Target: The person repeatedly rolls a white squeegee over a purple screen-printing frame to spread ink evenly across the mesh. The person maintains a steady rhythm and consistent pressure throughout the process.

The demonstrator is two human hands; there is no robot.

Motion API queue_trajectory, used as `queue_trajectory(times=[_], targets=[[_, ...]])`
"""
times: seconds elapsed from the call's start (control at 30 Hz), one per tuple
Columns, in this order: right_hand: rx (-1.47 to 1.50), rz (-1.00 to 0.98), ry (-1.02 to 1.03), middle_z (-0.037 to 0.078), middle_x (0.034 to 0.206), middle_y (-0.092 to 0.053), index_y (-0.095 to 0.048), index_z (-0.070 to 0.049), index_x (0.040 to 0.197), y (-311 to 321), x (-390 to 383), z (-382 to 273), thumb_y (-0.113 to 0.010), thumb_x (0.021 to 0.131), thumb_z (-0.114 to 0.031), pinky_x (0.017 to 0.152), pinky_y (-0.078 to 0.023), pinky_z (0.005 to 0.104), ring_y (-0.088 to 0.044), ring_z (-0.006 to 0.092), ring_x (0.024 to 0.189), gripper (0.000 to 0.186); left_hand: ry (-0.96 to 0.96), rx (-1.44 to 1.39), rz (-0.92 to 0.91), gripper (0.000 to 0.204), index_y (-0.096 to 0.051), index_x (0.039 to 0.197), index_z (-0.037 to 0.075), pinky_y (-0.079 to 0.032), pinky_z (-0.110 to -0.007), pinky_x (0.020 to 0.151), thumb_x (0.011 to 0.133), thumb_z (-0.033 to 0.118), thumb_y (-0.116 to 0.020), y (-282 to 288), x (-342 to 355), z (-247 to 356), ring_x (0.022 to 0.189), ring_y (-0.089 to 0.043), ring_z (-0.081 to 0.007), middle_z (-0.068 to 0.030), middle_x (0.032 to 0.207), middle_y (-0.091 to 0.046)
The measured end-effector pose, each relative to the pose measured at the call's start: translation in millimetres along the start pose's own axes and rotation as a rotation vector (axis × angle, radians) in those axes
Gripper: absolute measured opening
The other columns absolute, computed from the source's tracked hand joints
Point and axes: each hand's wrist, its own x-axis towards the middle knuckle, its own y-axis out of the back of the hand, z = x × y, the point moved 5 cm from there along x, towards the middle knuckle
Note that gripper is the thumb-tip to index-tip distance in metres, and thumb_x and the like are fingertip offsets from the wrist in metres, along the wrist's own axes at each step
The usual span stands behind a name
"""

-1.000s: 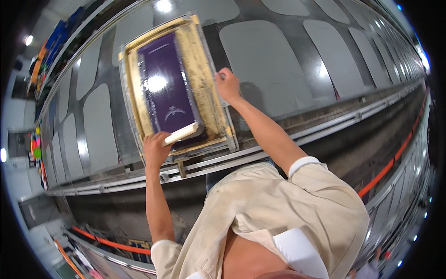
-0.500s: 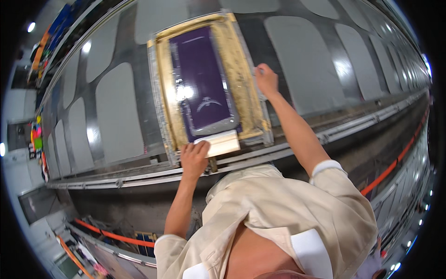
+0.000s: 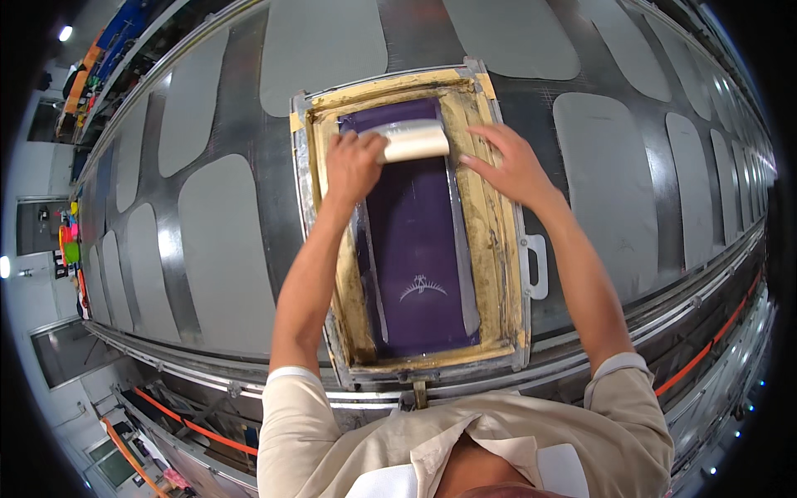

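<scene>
A screen-printing frame (image 3: pixel 521 328) lies in front of me, its purple mesh (image 3: pixel 419 220) bordered by yellowish tape. Near the far end of the mesh, a pale squeegee (image 3: pixel 419 144) stands crosswise. My left hand (image 3: pixel 357 162) is closed around its left end. Greyish wet ink shows along the squeegee's far side, with streaks down both sides of the mesh. A small arched light design (image 3: pixel 422 287) is visible toward the near end. My right hand (image 3: pixel 510 166) hovers over the frame's right border, thumb and fingers spread, just off the squeegee's right end.
Several grey rounded panels (image 3: pixel 226 249) lie on the long dark table (image 3: pixel 241 100) around the frame. A white handle (image 3: pixel 537 266) juts from the frame's right side. A metal rail (image 3: pixel 573 358) follows the table's near edge. Orange strips (image 3: pixel 706 353) run behind me on either side.
The squeegee and my left hand have gone from the near end of the mesh to the far end. My right hand has left the frame's right side and opened above its border.
</scene>
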Motion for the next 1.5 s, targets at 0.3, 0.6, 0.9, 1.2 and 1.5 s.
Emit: queue_trajectory(times=[0.3,0.6,0.9,1.2,1.5], targets=[[-0.376,-0.401,0.023,0.018,0.088,-0.075,-0.075,-0.003,0.108,-41.1,176.7,11.2,-0.082,0.082,-0.028,0.082,-0.056,0.0451,-0.072,0.0384,0.086,0.037,0.28,-0.188,-0.451,0.041,-0.079,0.111,0.013,-0.057,-0.045,0.08,0.075,0.031,-0.088,-11.6,108.8,-64.5,0.085,-0.073,-0.0354,-0.0145,0.091,-0.077],[-0.396,-0.425,-0.03,0.019,0.092,-0.075,-0.077,-0.005,0.102,-72.7,130.1,19.0,-0.084,0.078,-0.025,0.081,-0.056,0.0466,-0.071,0.0396,0.088,0.031,0.274,-0.195,-0.476,0.039,-0.08,0.108,0.016,-0.057,-0.044,0.078,0.073,0.032,-0.087,-9.9,64.5,-38.5,0.084,-0.072,-0.0341,-0.0136,0.088,-0.076],[-0.326,-0.373,0.14,0.016,0.076,-0.072,-0.074,-0.008,0.08,-90.6,-120.2,-67.1,-0.084,0.072,-0.018,0.075,-0.057,0.047,-0.071,0.037,0.077,0.017,0.187,-0.333,-0.314,0.023,-0.079,0.088,0.013,-0.053,-0.046,0.071,0.067,0.02,-0.089,78.3,-135.7,113.3,0.074,-0.07,-0.033,-0.0116,0.079,-0.073],[-0.335,-0.485,0.123,0.01,0.083,-0.073,-0.075,-0.011,0.088,-93.4,-216.4,-102.9,-0.081,0.072,-0.014,0.085,-0.051,0.0455,-0.069,0.033,0.089,0.017,0.221,-0.312,-0.373,0.02,-0.076,0.086,0.016,-0.045,-0.04,0.077,0.069,0.018,-0.087,121.1,-207.9,175.9,0.077,-0.066,-0.0249,-0.0026,0.082,-0.072],[-0.413,-0.34,0.121,0.015,0.084,-0.075,-0.076,-0.01,0.093,-63.9,65.2,-21.9,-0.084,0.076,-0.028,0.079,-0.059,0.0472,-0.073,0.037,0.085,0.026,0.189,-0.088,-0.336,0.028,-0.077,0.092,0.015,-0.051,-0.045,0.085,0.073,0.033,-0.087,39.9,11.1,7.0,0.081,-0.071,-0.0326,-0.0099,0.083,-0.074]])
